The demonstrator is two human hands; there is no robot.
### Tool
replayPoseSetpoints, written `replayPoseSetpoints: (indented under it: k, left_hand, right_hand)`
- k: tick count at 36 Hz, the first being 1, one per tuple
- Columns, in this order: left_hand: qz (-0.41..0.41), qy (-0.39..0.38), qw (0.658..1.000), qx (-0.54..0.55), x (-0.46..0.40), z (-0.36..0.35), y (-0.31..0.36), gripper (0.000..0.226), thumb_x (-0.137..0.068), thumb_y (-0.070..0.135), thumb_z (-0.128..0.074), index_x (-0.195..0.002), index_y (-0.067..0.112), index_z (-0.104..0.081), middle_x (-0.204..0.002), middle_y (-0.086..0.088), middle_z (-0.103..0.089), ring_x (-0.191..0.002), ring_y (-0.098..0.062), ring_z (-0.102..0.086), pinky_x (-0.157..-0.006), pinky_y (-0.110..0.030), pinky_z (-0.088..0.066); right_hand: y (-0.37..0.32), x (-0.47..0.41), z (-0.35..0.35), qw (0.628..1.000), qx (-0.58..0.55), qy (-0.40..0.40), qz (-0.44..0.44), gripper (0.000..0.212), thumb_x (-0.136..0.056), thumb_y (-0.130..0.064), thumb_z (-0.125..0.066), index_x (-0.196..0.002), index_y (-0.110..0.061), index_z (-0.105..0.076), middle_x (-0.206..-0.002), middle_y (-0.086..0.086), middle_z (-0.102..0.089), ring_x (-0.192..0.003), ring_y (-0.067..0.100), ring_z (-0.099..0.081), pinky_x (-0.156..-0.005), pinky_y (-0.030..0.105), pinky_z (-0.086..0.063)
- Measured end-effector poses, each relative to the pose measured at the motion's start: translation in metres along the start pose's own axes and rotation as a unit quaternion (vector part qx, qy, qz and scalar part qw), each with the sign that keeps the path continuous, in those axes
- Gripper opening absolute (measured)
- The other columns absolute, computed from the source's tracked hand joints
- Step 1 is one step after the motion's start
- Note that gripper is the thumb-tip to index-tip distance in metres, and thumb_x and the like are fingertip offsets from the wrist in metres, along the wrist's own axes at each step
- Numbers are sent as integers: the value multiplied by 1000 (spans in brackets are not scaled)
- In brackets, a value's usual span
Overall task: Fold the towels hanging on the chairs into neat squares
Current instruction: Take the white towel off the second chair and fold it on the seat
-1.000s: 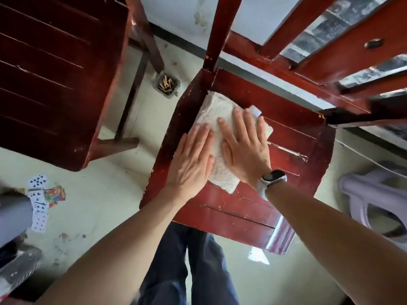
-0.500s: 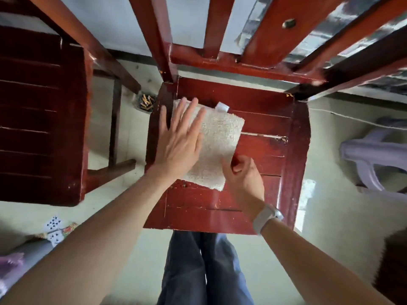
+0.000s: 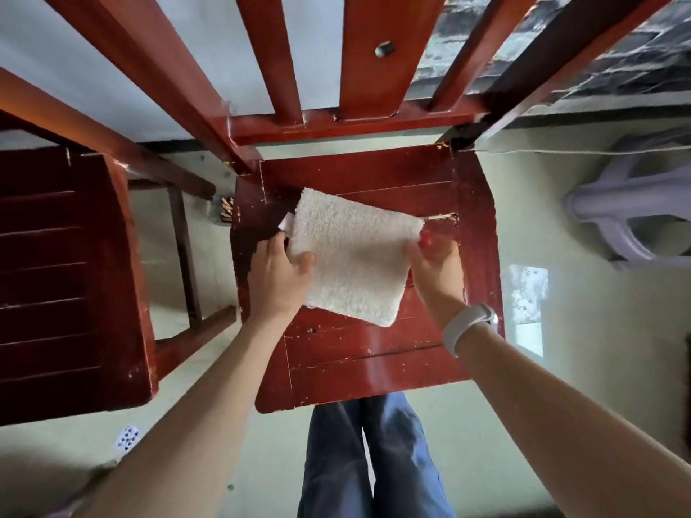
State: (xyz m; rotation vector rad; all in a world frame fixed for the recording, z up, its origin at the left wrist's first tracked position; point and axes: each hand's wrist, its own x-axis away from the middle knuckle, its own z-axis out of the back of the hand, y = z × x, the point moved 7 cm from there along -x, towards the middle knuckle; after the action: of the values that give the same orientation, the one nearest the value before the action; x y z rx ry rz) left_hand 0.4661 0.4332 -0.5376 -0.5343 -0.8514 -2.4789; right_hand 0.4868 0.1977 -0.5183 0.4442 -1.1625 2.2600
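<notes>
A small white terry towel [image 3: 355, 252], folded into a rough square, is over the seat of a red wooden chair [image 3: 374, 357]. My left hand [image 3: 278, 278] grips its left edge, thumb on top, beside a white label. My right hand [image 3: 437, 271], with a white watch on the wrist, pinches the towel's right edge. The near corner of the towel hangs down toward the seat.
A second red chair seat [image 3: 63, 278] stands to the left. The chair's back slats [image 3: 366, 54] rise just beyond the towel. A pale plastic stool [image 3: 632, 222] lies at the right. A small holder of cigarette butts [image 3: 226, 211] and a playing card [image 3: 127, 439] are on the floor.
Both hands went from pressing flat on the towel to gripping its left and right edges. The towel has turned and come up off the seat.
</notes>
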Motion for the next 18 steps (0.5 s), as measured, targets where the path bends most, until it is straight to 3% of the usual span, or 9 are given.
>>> replayPoseSetpoints:
  k: [2,4,6,10,13,16,18]
  left_hand:
    - [33,-6,997,66,-4,-3,2,52,-91,32,-49,-135,5,-39,-130,-15,-48,-120,-29,-45,-95,-37,-36]
    - [72,-13,990,121,-8,-5,1,51,-90,32,-48,-135,7,-40,-131,-13,-49,-120,-27,-47,-95,-35,-36]
    - [102,-34,980,166,-12,-7,0,52,-89,32,-51,-136,12,-41,-132,-8,-51,-119,-24,-49,-98,-36,-40]
    - [115,-75,968,211,-12,-8,1,45,-87,31,-53,-129,14,-49,-126,-5,-55,-113,-21,-54,-96,-39,-46]
    - [91,-67,971,210,-2,1,9,45,-87,34,-55,-126,11,-47,-120,0,-55,-105,-13,-54,-86,-27,-46]
    - [51,-41,979,194,22,17,29,36,-89,29,-55,-120,13,-48,-98,11,-52,-86,-3,-50,-62,-5,-36]
    - [19,-27,982,184,46,27,48,34,-90,25,-54,-122,15,-48,-102,11,-53,-92,-6,-51,-60,-3,-36]
  right_hand:
    - [22,8,-16,996,-6,-46,-80,28,-88,-31,-56,-94,-4,-53,-80,2,-56,-61,13,-47,-51,22,-38]
    - [30,13,-26,994,-29,-45,-94,22,-88,-29,-55,-88,-8,-50,-69,-3,-48,-55,8,-40,-40,10,-29]
    - [32,13,-31,990,-68,-31,-116,16,-87,-20,-54,-79,-9,-46,-60,-4,-37,-51,8,-31,-35,10,-24]
    - [27,13,-27,989,-91,-18,-115,13,-87,-16,-52,-82,-10,-43,-69,-1,-39,-59,11,-35,-50,22,-32]
    - [18,22,-12,991,-109,0,-81,13,-89,-17,-53,-92,-13,-42,-77,-5,-40,-64,8,-40,-48,12,-37]
    - [10,41,14,992,-115,31,-46,12,-89,-17,-53,-96,-14,-43,-77,-9,-42,-64,3,-42,-48,3,-38]
    - [6,56,37,992,-112,49,-29,13,-90,-19,-54,-98,-17,-45,-80,-14,-45,-68,-2,-45,-55,-3,-36]
